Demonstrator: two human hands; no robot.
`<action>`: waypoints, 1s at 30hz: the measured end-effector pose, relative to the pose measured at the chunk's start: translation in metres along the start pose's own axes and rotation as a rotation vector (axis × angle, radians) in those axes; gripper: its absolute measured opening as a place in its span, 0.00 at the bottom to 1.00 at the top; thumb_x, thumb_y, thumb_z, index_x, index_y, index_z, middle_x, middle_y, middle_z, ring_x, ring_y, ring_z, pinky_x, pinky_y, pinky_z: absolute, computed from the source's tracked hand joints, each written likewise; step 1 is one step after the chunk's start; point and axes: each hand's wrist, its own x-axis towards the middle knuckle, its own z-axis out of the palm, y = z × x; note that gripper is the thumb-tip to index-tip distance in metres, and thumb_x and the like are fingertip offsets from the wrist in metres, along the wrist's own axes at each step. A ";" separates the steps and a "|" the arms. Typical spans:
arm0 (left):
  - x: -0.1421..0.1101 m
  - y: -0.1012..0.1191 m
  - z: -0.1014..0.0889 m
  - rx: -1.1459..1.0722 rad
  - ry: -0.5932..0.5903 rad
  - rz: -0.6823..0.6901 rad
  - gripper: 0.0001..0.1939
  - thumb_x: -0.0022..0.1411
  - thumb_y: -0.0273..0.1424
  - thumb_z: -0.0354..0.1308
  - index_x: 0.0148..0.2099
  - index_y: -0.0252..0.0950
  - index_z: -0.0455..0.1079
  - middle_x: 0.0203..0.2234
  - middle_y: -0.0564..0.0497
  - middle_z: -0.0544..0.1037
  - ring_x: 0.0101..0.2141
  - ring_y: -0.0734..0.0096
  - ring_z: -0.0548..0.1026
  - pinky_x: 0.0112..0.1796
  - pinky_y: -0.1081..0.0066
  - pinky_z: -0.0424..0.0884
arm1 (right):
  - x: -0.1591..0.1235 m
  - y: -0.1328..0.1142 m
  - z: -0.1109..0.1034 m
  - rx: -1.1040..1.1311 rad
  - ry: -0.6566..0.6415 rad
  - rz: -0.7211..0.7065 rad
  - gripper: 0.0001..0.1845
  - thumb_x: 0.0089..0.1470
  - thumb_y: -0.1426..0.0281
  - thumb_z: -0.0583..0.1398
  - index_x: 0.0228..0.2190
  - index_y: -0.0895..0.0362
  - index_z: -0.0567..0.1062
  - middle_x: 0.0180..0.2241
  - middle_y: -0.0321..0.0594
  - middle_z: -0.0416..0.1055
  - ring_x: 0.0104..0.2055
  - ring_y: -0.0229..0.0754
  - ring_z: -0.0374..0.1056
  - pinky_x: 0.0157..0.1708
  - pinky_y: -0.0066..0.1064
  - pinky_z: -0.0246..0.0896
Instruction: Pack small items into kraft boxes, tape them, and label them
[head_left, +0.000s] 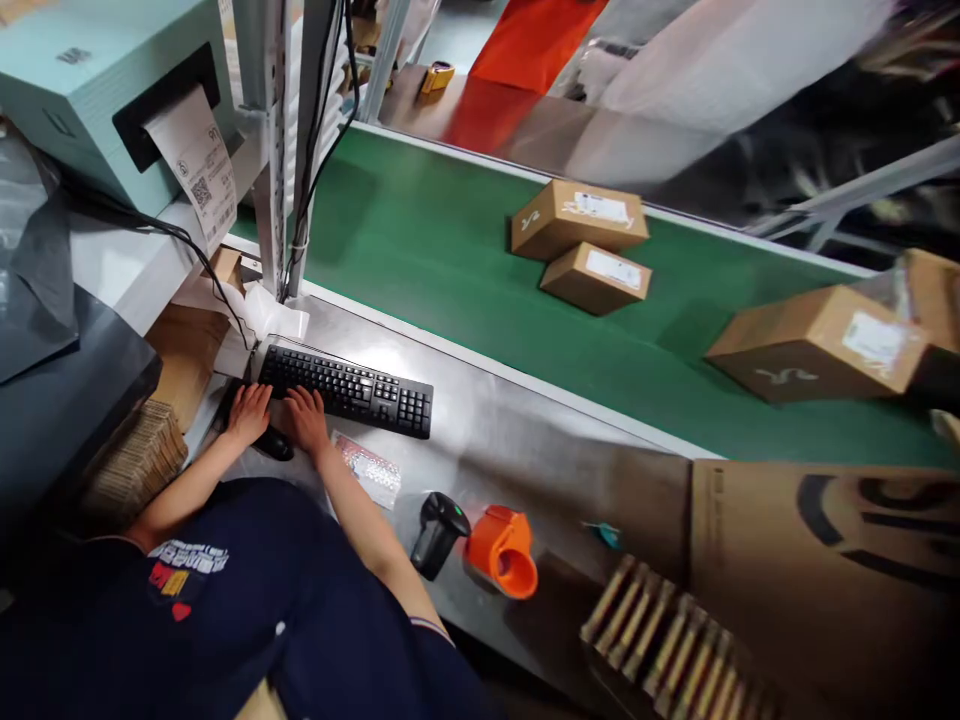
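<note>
A black keyboard (346, 388) lies on the metal bench in front of me. My left hand (250, 412) is at its left end, palm down with fingers stretched out, partly over a dark object. Beside that hand shows a rounded black thing (276, 444) that may be a mouse; most of it is covered. My right hand (306, 415) rests at the keyboard's lower edge, fingers loosely spread, with nothing held. Just right of my right forearm lies a clear bubble-wrap piece (373, 470).
A black handheld scanner (439, 535) and an orange tape dispenser (504, 553) stand to the right. Behind the bench runs a green conveyor belt (420, 240) carrying cartons (596, 278). A label printer (112, 100) sits upper left. Folded cardboard (667, 640) stands lower right.
</note>
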 end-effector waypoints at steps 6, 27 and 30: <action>-0.001 -0.001 0.000 0.005 0.052 0.031 0.35 0.65 0.23 0.50 0.74 0.33 0.65 0.65 0.36 0.77 0.68 0.48 0.69 0.70 0.44 0.61 | 0.012 -0.033 -0.004 -0.057 0.017 -0.025 0.18 0.70 0.74 0.53 0.54 0.67 0.76 0.62 0.56 0.76 0.71 0.52 0.63 0.73 0.55 0.52; 0.058 -0.005 0.118 0.052 0.280 0.068 0.43 0.54 0.16 0.50 0.66 0.54 0.76 0.66 0.54 0.78 0.65 0.55 0.75 0.66 0.50 0.73 | 0.002 0.105 0.089 -0.352 0.889 -0.030 0.23 0.54 0.69 0.59 0.46 0.33 0.86 0.47 0.37 0.87 0.46 0.62 0.84 0.42 0.60 0.80; 0.061 0.004 0.110 0.004 0.293 0.159 0.41 0.56 0.17 0.51 0.68 0.51 0.74 0.66 0.52 0.77 0.65 0.54 0.75 0.66 0.50 0.73 | 0.002 0.099 0.088 -0.362 0.950 -0.002 0.20 0.60 0.69 0.58 0.46 0.41 0.86 0.52 0.40 0.85 0.53 0.55 0.82 0.51 0.51 0.79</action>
